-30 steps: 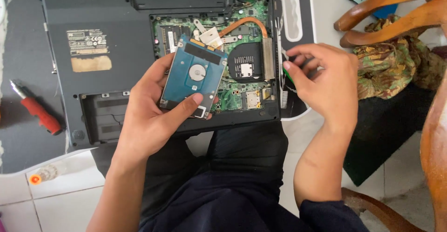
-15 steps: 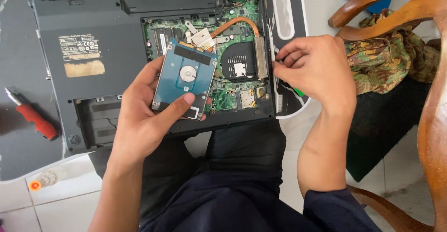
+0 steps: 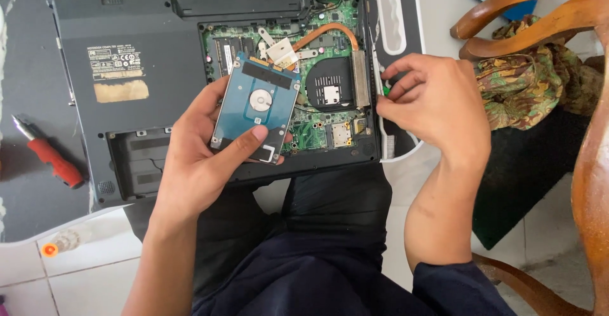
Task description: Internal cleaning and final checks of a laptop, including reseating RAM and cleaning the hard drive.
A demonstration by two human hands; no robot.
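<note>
A red-handled screwdriver (image 3: 49, 157) lies on the dark tabletop (image 3: 25, 62) at nine o'clock, a small orange-tipped object (image 3: 49, 249) sits on the white floor tiles (image 3: 82, 271) at eight o'clock, and a wooden chair (image 3: 533, 11) draped with patterned green cloth (image 3: 533, 81) stands at two o'clock.

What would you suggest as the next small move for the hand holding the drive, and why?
Probably set the hard drive down beside the red screwdriver. The left hand holds it above the bare circuit board of the opened laptop, while the right hand pinches something small and green at the laptop's edge; a free hand would help.
</note>
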